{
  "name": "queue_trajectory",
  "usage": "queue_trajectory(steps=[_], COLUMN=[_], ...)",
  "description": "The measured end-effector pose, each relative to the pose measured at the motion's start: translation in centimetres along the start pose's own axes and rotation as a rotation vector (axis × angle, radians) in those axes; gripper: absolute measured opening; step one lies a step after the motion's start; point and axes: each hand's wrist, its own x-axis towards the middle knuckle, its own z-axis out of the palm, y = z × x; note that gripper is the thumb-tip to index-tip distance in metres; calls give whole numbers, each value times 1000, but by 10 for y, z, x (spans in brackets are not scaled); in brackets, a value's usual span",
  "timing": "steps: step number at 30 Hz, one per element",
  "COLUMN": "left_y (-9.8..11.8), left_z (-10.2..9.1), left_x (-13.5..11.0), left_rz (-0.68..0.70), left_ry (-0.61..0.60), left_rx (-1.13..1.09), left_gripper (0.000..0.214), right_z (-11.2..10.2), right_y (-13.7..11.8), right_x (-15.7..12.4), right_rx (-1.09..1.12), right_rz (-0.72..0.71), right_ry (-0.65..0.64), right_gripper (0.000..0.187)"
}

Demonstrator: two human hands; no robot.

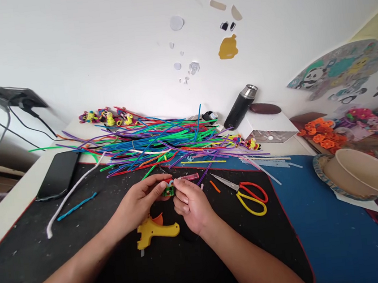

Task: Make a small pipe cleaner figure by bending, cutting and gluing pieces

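Landmark: yellow glue gun (156, 230), lying on the black mat (189, 270). My two grips meet just beyond it. Left grip (140, 199): nearly closed, thumb and fingers pinching a small green-and-red piece (169, 191); that piece sits above and past the gun's handle end. Right grip (194, 206): thumb and index pinched together at the piece's right edge, other fingers curled into my palm. No real gap at either pinch; exact contact partly hidden by my fingers. Scissors (237, 187) right of the gun, blades angled away, handles toward me. Short orange stem (215, 186) between gun and scissors, farther back. Big heap of coloured pipe cleaners (162, 142) well beyond the gun. Left of the gun: twisted blue stem (77, 207), then long white stem (75, 189); black phone (59, 173) farther left and back.
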Motion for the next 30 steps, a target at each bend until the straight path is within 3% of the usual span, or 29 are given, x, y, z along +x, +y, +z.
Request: queue_trajectory(steps=[25,30], left_y=[2,3], left_z=[1,-3], left_x=[2,1], left_rz=[-34,-26], left_ry=[36,-16], left_rx=[-18,5], left_gripper=[61,60], right_z=[-3,-3], right_y=[3,3], right_x=[2,2], right_rx=[-82,-78], right_rz=[-74,-74], right_ry=[-7,0], right_gripper=[43,43])
